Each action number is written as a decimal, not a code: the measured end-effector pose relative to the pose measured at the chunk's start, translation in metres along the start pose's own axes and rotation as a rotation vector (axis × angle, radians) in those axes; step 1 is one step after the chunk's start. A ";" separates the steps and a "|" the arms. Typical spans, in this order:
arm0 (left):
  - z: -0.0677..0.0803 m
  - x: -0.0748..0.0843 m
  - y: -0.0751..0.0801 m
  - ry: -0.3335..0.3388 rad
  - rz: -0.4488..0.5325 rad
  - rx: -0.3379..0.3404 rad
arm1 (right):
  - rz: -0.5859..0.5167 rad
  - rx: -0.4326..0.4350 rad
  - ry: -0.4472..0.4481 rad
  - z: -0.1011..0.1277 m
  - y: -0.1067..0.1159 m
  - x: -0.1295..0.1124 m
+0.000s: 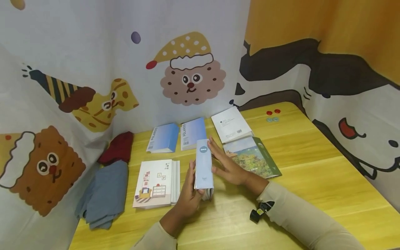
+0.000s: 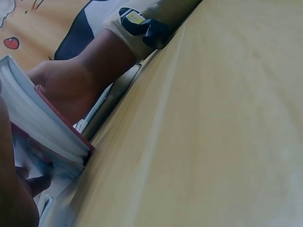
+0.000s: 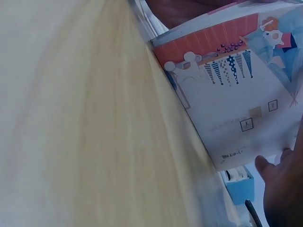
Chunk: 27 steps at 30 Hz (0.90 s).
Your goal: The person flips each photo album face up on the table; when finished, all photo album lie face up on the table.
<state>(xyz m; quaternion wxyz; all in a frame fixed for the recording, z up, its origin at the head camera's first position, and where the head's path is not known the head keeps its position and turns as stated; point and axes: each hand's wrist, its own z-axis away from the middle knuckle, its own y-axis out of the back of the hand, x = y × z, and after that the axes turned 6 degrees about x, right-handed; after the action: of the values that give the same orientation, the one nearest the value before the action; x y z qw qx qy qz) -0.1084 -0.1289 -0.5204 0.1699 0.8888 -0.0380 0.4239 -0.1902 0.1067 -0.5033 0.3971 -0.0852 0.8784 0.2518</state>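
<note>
A thick photo album [image 1: 204,170] stands on edge over the table, its pale blue spine facing up. My left hand [image 1: 189,194] grips its left side and near end, with the thumb at the lower end of the spine. Against the right cover rest the fairly straight fingers of my right hand [image 1: 229,168]. The right wrist view shows a cover [image 3: 236,104] of this album printed with a room scene and bunting, and the right thumb touching its edge. Thick pages [image 2: 42,113] show from the end in the left wrist view.
White illustrated albums [image 1: 153,184] lie left of the hands. Two blue POLAROID albums [image 1: 164,137] [image 1: 193,132] lie behind. A white album [image 1: 232,123] and a landscape-covered one [image 1: 251,156] are at right. Folded grey cloth [image 1: 107,191], a dark red cloth [image 1: 118,147] and small red discs [image 1: 273,112] lie farther out.
</note>
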 end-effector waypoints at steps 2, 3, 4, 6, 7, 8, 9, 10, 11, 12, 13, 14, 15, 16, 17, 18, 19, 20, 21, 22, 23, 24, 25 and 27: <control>0.003 0.001 0.002 0.005 -0.024 0.007 | 0.008 -0.007 -0.017 0.001 -0.003 -0.002; 0.004 0.001 0.003 0.012 -0.034 0.011 | 0.019 -0.010 -0.023 0.001 -0.004 -0.002; 0.006 0.001 0.005 0.017 -0.035 0.013 | 0.031 -0.012 -0.029 0.002 -0.005 -0.003; 0.009 0.000 0.007 0.014 -0.026 0.018 | 0.063 -0.023 -0.037 0.002 -0.007 -0.003; 0.010 0.000 0.009 0.012 -0.021 0.022 | 0.083 -0.030 -0.041 0.001 -0.008 -0.004; 0.011 0.000 0.011 0.017 -0.015 0.025 | 0.107 -0.037 -0.045 0.001 -0.009 -0.004; 0.012 0.001 0.013 0.019 -0.013 0.028 | 0.127 -0.048 -0.057 0.001 -0.010 -0.004; 0.013 0.001 0.015 0.021 -0.014 0.034 | 0.147 -0.059 -0.067 0.001 -0.011 -0.005; 0.013 0.002 0.016 0.025 -0.019 0.043 | 0.164 -0.074 -0.079 0.001 -0.011 -0.005; 0.014 0.003 0.018 0.027 -0.021 0.050 | 0.173 -0.091 -0.091 0.001 -0.012 -0.005; 0.015 0.003 0.020 0.029 -0.026 0.061 | 0.184 -0.110 -0.108 0.002 -0.013 -0.005; 0.015 0.003 0.021 0.033 -0.031 0.073 | 0.195 -0.128 -0.125 0.002 -0.013 -0.006; 0.016 0.004 0.022 0.036 -0.037 0.089 | 0.200 -0.144 -0.143 0.002 -0.013 -0.006; 0.016 0.004 0.023 0.039 -0.043 0.105 | 0.206 -0.156 -0.154 0.002 -0.013 -0.007; 0.016 0.004 0.024 0.036 -0.051 0.123 | 0.209 -0.167 -0.166 0.002 -0.014 -0.007; 0.016 0.004 0.025 0.026 -0.055 0.140 | 0.211 -0.175 -0.174 0.002 -0.014 -0.008; 0.016 0.004 0.025 0.012 -0.062 0.160 | 0.215 -0.178 -0.178 0.002 -0.014 -0.008; 0.016 0.003 0.025 -0.007 -0.067 0.178 | 0.210 -0.183 -0.184 0.002 -0.014 -0.008; 0.016 0.003 0.025 -0.026 -0.073 0.195 | 0.212 -0.186 -0.184 0.002 -0.014 -0.008; 0.017 0.002 0.025 -0.044 -0.075 0.209 | 0.216 -0.191 -0.184 0.003 -0.015 -0.008; 0.017 0.002 0.025 -0.060 -0.075 0.223 | 0.215 -0.196 -0.186 0.003 -0.015 -0.008; 0.018 0.001 0.025 -0.070 -0.076 0.236 | 0.218 -0.201 -0.189 0.003 -0.015 -0.007; 0.018 0.002 0.025 -0.073 -0.078 0.249 | 0.221 -0.206 -0.193 0.003 -0.015 -0.007; 0.019 0.002 0.025 -0.065 -0.082 0.277 | 0.231 -0.215 -0.199 0.003 -0.016 -0.007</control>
<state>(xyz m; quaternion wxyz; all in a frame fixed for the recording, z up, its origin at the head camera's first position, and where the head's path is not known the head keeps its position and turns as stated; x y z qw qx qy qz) -0.0977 -0.1586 -0.5232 0.0613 0.9178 0.0518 0.3889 -0.1779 0.0946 -0.5061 0.4393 -0.0004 0.8068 0.3951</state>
